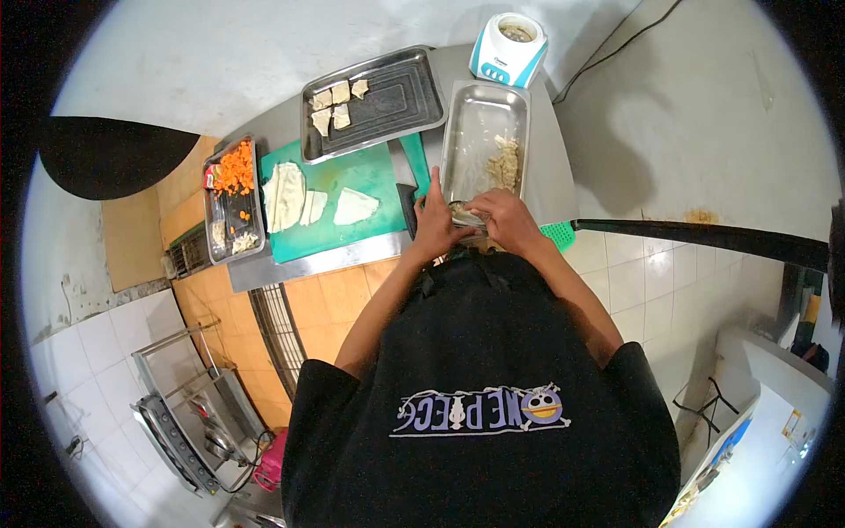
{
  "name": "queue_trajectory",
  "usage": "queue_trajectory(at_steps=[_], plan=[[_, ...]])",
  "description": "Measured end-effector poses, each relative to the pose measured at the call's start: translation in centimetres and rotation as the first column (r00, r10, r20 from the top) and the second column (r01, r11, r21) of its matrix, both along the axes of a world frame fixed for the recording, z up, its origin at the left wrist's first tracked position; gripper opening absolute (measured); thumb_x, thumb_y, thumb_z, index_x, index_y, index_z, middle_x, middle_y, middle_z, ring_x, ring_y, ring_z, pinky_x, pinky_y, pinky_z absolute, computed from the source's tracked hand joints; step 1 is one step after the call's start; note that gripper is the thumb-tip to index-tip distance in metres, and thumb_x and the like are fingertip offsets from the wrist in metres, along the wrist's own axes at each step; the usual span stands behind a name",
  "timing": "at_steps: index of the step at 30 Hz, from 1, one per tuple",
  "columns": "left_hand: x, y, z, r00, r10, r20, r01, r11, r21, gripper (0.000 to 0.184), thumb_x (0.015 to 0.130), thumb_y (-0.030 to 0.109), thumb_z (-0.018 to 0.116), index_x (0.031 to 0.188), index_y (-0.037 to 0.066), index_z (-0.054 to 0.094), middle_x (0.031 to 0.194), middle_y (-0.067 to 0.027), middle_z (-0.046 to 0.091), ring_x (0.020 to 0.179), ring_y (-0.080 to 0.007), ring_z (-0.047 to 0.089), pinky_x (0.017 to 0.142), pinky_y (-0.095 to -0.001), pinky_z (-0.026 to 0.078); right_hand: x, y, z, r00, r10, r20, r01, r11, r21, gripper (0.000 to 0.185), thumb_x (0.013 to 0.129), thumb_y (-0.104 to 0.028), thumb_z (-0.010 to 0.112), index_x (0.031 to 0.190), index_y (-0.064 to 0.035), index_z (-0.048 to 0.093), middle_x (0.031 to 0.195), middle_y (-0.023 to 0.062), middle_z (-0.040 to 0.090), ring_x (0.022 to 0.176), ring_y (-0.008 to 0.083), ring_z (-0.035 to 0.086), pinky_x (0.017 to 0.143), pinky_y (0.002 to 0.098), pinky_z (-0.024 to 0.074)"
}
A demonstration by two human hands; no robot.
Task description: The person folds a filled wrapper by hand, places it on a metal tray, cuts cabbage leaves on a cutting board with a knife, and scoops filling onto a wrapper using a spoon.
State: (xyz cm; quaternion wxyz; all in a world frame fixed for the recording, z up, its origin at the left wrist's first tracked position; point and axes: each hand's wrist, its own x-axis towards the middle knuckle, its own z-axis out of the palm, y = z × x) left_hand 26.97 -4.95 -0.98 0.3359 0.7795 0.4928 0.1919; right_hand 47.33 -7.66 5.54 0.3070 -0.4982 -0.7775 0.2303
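My left hand is at the near left corner of a deep steel tray, its index finger pointing up along the rim and its thumb spread apart. My right hand reaches over the tray's near end with fingers closed; whatever they grip is hidden. Between the hands is a little pale material, too small to make out. Pale, mashed filling lies along the tray's right side. Just left of my left hand is a knife with a green blade and black handle.
White dough sheets and a cut dough piece lie on a green cutting board. Behind it, a dark tray holds several dough pieces. Diced carrots fill part of another tray at left. A white-and-teal appliance stands at the back.
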Motion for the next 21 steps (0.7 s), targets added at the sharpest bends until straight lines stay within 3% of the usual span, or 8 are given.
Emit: queue_trajectory(at_steps=[2, 7, 12, 19, 21], plan=[[-0.1, 0.0, 0.1, 1.000, -0.001, 0.022, 0.001, 1.000, -0.009, 0.153, 0.064, 0.047, 0.098, 0.165, -0.001, -0.006, 0.174, -0.0235, 0.009, 0.158, -0.0380, 0.026, 0.119, -0.0617, 0.021, 0.1, -0.4, -0.1, 1.000, 0.002, 0.012, -0.002, 1.000, 0.021, 0.015, 0.088, -0.011, 0.071, 0.103, -0.0069, 0.075, 0.098, 0.0130, 0.073, 0.093, 0.0346, 0.068, 0.087, 0.0454, 0.0527], [0.0, 0.1, 0.1, 0.999, 0.004, 0.035, -0.003, 1.000, -0.025, 0.149, 0.067, 0.044, 0.096, 0.165, -0.002, -0.005, 0.175, -0.0233, 0.008, 0.158, -0.0376, 0.025, 0.120, -0.0617, 0.021, -0.6, -1.8, 0.1, 1.000, 0.013, 0.027, -0.015, 0.995, 0.100, 0.014, 0.089, -0.008, 0.071, 0.102, -0.0029, 0.073, 0.098, 0.0132, 0.071, 0.094, 0.0345, 0.066, 0.085, 0.0451, 0.0523], [0.0, 0.1, -0.5, 0.999, -0.022, -0.025, 0.023, 0.998, 0.058, 0.143, 0.071, 0.047, 0.093, 0.165, -0.003, -0.003, 0.175, -0.0238, 0.006, 0.158, -0.0378, 0.024, 0.119, -0.0608, 0.022, -1.3, -1.6, 0.3, 0.996, 0.032, 0.089, -0.045, 0.988, 0.150, 0.013, 0.090, -0.011, 0.070, 0.100, -0.0041, 0.074, 0.091, 0.0117, 0.071, 0.087, 0.0322, 0.067, 0.080, 0.0447, 0.0530], [0.2, 0.1, -0.1, 1.000, 0.001, 0.001, -0.001, 0.997, 0.074, 0.147, 0.068, 0.048, 0.095, 0.164, -0.003, -0.004, 0.175, -0.0245, 0.006, 0.157, -0.0381, 0.026, 0.119, -0.0598, 0.023, -1.1, -1.3, 1.2, 0.999, -0.031, 0.030, 0.027, 0.992, 0.126, 0.012, 0.095, -0.013, 0.066, 0.098, -0.0035, 0.073, 0.088, 0.0149, 0.070, 0.084, 0.0338, 0.066, 0.078, 0.0460, 0.0521], [0.1, 0.0, 0.5, 1.000, 0.013, 0.007, -0.013, 1.000, -0.002, 0.152, 0.064, 0.046, 0.098, 0.164, -0.003, -0.006, 0.174, -0.0248, 0.007, 0.157, -0.0382, 0.026, 0.119, -0.0594, 0.022, -0.4, -1.2, 0.8, 0.999, -0.040, 0.028, 0.037, 0.996, 0.085, 0.014, 0.098, -0.013, 0.065, 0.099, -0.0022, 0.073, 0.090, 0.0159, 0.070, 0.084, 0.0341, 0.066, 0.079, 0.0460, 0.0515]])
